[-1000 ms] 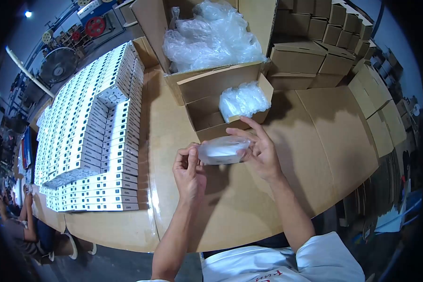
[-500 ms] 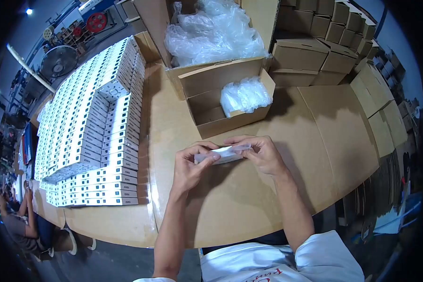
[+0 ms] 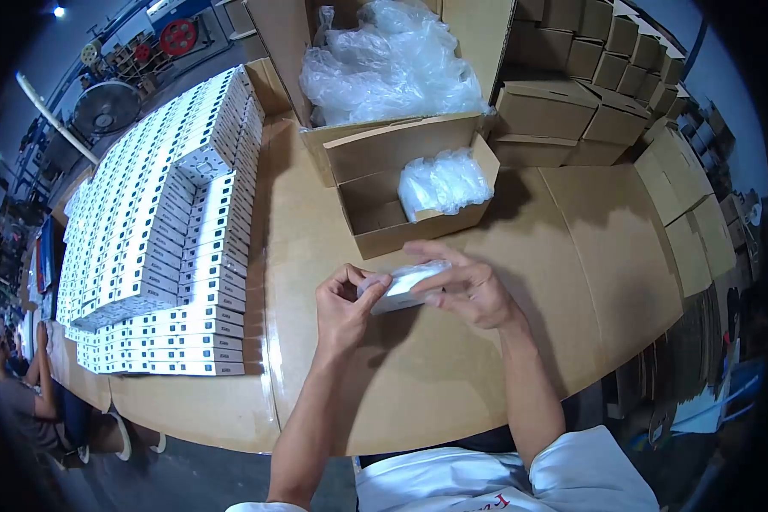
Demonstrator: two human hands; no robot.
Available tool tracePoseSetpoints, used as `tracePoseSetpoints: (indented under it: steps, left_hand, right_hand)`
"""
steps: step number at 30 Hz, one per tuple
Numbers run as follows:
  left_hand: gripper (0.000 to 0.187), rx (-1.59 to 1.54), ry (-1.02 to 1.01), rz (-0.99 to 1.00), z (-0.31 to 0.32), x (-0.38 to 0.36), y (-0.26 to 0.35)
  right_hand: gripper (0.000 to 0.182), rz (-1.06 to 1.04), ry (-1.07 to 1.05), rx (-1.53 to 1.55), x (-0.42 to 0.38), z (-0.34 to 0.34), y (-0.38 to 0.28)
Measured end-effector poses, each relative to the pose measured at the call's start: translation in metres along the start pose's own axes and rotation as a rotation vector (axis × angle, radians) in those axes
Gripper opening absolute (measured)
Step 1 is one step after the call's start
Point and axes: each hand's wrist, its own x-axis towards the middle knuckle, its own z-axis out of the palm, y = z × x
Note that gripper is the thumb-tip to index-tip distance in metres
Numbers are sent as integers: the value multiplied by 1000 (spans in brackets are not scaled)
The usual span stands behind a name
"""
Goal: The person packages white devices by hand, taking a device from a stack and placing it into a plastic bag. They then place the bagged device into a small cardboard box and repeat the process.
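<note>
A small white box in a clear plastic bag (image 3: 405, 288) is between my hands above the table. My left hand (image 3: 344, 305) pinches its left end between thumb and fingers. Over its right end, my right hand (image 3: 469, 290) has its fingers spread and slightly blurred, thumb low near the box's edge. Just beyond the hands stands an open brown carton (image 3: 418, 235), with plastic-wrapped packs (image 3: 446, 183) in its right part.
Many white boxes (image 3: 158, 230) are stacked at the left. A large carton of clear plastic bags (image 3: 392, 64) stands at the back. Brown cartons (image 3: 538, 111) are piled at the back right, and folded cardboard (image 3: 683, 205) lies at the right edge. Another person (image 3: 26, 392) sits far left.
My right hand's fingers have gone from pinching the bag's right end to spread apart. The wrapped box is turned so more of its top shows; my left hand keeps its pinch.
</note>
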Motion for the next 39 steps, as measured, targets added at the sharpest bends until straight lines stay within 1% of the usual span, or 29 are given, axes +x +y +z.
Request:
tracePoseSetpoints:
  steps: [1, 4, 5, 8, 9, 12, 13, 14, 16, 17, 20, 21, 22, 24, 25, 26, 28, 29, 31, 32, 33, 34, 35, 36, 37, 38, 39]
  left_hand:
    - [28, -11, -2, 7, 0, 0, 0]
    - [29, -19, -2, -4, 2, -3, 5]
    - [28, 31, -10, -57, -4, -2, 2]
    - [28, -125, 60, -54, -3, 2, -7]
    - [27, -83, 55, -76, -5, 3, -4]
    - [23, -37, 180, 176, 6, 0, 6]
    - [14, 147, 176, 349, 0, -1, 8]
    - [17, 321, 64, 489, -5, 0, 15]
    - [31, 678, -166, 756, -13, -4, 37]
    - [44, 720, -226, 703, -13, -5, 34]
    - [39, 700, -209, 595, -13, -2, 19]
    - [40, 671, -203, 529, -15, -3, 20]
    - [40, 665, -222, 517, -17, -6, 21]
    - [40, 651, -245, 527, -20, -2, 27]
    - [40, 647, -264, 549, -22, -1, 28]
    - [41, 682, -263, 611, -25, -1, 28]
    - [44, 723, -290, 591, -30, -1, 33]
    - [46, 739, -291, 623, -32, -1, 34]
    - [51, 763, -294, 684, -33, -1, 38]
    - [52, 652, -173, 744, -35, 0, 42]
    - [53, 543, -52, 792, -38, 0, 51]
    - [55, 434, 70, 828, -43, -1, 55]
    - [50, 417, 194, 867, -52, 0, 52]
    - [47, 368, 257, 861, -56, 3, 51]
    - [44, 325, 314, 846, -62, 3, 48]
    - [41, 289, 375, 829, -66, 3, 46]
    - [33, 290, 417, 824, -66, 4, 44]
  right_hand:
    - [36, 145, 11, 107, -1, 8, -4]
    - [37, 260, -28, -146, -1, 15, 5]
    - [36, 252, 37, -97, -1, 18, 6]
    - [37, 326, 109, 34, 3, 21, -5]
    - [39, 368, 55, -60, 2, 17, -3]
    - [37, 363, 65, -6, 1, 19, -1]
    - [33, 355, 81, 29, 0, 19, -1]
    - [32, 341, 95, 21, -2, 20, 1]
    - [31, 314, 122, 12, -3, 21, 5]
    - [31, 377, 86, -109, -4, 20, 3]
    - [34, 167, 59, -488, 2, 19, -12]
    - [32, 122, 68, -581, 4, 18, -27]
    - [32, 165, 36, -605, 1, 18, -36]
    - [30, 222, -24, -676, 1, 13, -51]
    - [25, 217, -14, -692, 2, 17, -58]
    - [24, 248, -60, -731, 9, 16, -65]
    - [21, 344, -146, -791, 13, 23, -79]
    - [19, 336, -188, -835, 15, 24, -80]
    - [22, 307, -239, -883, 23, 20, -84]
    - [24, 300, -270, -893, 24, 21, -84]
    - [26, 84, -130, -860, 25, 14, -82]
    - [26, 120, 26, -780, 29, 14, -79]
    - [27, 152, 181, -700, 37, 15, -77]
    - [27, 177, 339, -623, 45, 14, -74]
    - [26, 130, 464, -577, 52, 21, -61]
    - [27, 151, 514, -629, 59, 29, -56]
    - [28, 87, 554, -681, 64, 35, -41]
